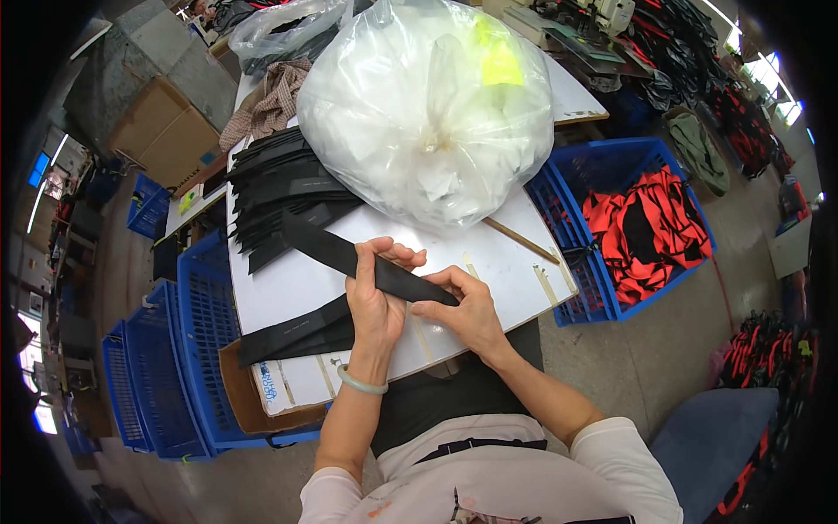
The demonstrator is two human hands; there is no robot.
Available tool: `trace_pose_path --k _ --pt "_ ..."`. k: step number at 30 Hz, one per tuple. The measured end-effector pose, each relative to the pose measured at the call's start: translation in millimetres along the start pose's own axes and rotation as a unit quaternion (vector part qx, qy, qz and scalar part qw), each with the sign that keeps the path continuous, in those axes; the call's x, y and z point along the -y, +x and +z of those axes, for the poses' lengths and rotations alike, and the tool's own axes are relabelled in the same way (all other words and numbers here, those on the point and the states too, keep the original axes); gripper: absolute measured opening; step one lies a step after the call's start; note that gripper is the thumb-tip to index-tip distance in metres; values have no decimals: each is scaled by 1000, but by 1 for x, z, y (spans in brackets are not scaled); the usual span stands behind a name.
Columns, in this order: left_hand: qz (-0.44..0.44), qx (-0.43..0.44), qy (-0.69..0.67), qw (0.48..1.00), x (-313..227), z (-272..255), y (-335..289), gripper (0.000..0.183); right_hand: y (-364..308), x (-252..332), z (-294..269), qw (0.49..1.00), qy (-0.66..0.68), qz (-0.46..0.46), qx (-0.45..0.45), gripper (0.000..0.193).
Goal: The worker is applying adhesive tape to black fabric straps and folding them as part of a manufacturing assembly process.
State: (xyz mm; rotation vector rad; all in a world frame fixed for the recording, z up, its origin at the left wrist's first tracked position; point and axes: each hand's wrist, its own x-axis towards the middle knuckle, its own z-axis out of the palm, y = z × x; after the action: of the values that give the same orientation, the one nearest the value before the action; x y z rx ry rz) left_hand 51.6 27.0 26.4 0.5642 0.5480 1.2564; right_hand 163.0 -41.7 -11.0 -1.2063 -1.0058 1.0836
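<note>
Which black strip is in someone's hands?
The slanting strip, gripped by the left hand and right hand; the others lie in piles on the white table.

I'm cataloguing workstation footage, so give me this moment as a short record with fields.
Left hand: gripping a flat black strip along its length
Right hand: holding the same strip's lower right end
Surface: white table
Far stack: black strips, fanned
Near stack: more black strips
Bag: bulging, clear plastic bag
Right side: blue crate, red-and-black pieces inside
</note>
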Motion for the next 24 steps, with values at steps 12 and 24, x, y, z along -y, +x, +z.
trace_pose_path --k 12,24 --pt "24 -94 22 995 20 -6 -3 33 -10 -3 16 967 -183 -161 -79 19" --pt "-30 -85 3 996 -12 -37 -16 40 122 17 -18 881 -389 -121 -240 29"
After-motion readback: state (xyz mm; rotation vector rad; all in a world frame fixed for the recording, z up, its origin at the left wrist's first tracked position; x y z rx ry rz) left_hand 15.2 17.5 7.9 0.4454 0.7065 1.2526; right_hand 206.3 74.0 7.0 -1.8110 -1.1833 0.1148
